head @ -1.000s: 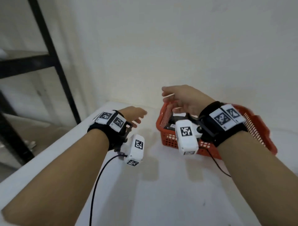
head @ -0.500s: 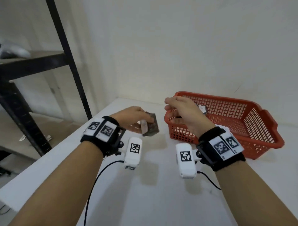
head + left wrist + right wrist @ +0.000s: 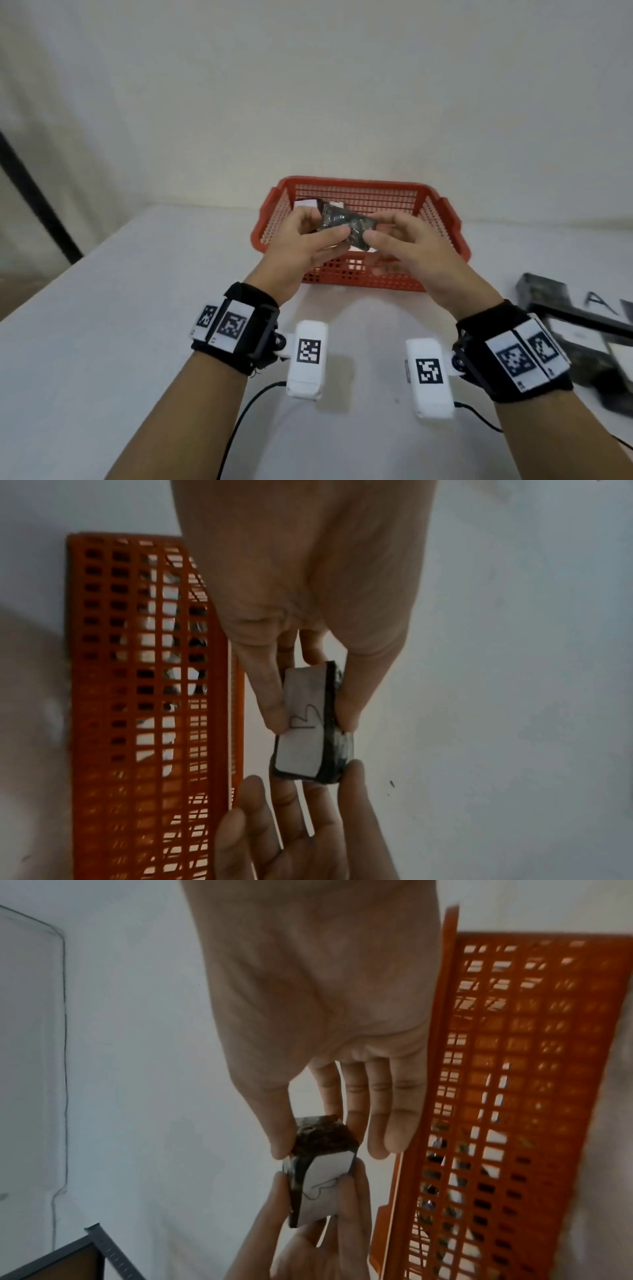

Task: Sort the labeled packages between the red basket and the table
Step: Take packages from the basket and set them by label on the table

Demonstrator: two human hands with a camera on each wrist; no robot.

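The left hand (image 3: 301, 246) and right hand (image 3: 407, 250) are each pinching an end of a dark labeled package (image 3: 346, 224), holding it above the near edge of the red basket (image 3: 445, 219) on the table (image 3: 137, 308).

Black wristbands (image 3: 251, 329) with tag markers, white camera pods (image 3: 307, 359), seemingly dark cables (image 3: 236, 421).

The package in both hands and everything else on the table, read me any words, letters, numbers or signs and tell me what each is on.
"B": handwritten on the white label of the dark package pinched by the left hand and right hand.
Black-and-white square code markers, no words: on the wristbands and wrist cameras.
"A": possibly, on dark items at the table's right edge, too blurred to confirm.
Labels in the red basket: unreadable.
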